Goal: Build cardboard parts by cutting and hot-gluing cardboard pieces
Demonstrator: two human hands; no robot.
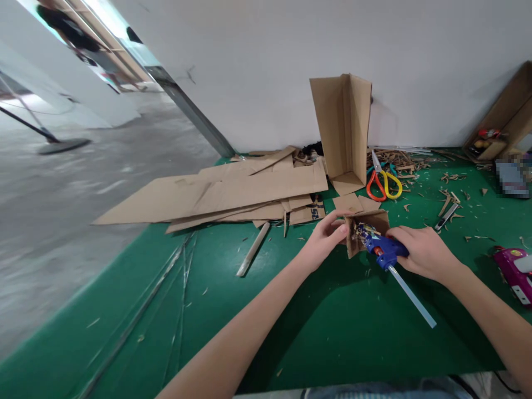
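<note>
My right hand is wrapped round a blue hot glue gun, with a clear glue stick sticking out of its back end toward me. The gun's nozzle points into a small folded cardboard piece. My left hand pinches that piece by its left edge, above the table. Strings or scraps around the nozzle make its tip hard to see. Just behind, a tall folded cardboard form stands upright against the wall. Scissors with one red and one yellow handle lie beside it.
Flat cardboard sheets are stacked at the left rear of the green table. A cardboard strip lies in front. To the right are a utility knife, a purple device, scraps and a cardboard box. A person is at the far left.
</note>
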